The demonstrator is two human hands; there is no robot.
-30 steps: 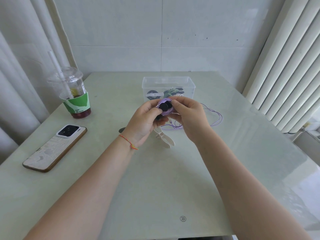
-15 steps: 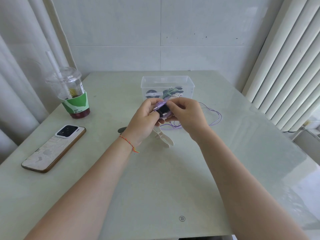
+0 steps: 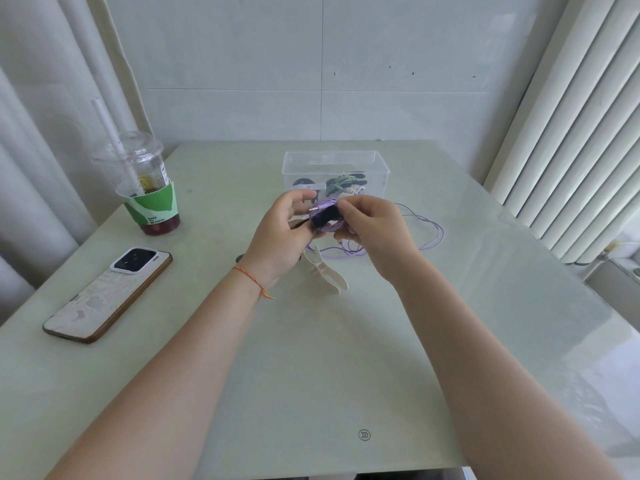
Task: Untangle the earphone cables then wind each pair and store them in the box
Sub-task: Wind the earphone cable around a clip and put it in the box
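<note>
Hands raised together, left hand and right hand pinching purple earphone coil

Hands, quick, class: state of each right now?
Left hand: holds the purple coil from below, thumb on it.
Right hand: pinches the same coil from the right.

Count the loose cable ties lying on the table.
2: two white cable ties lie crossed on the table just below the hands. A dark tab shows beside the left wrist; cannot tell whether it is another.
</note>
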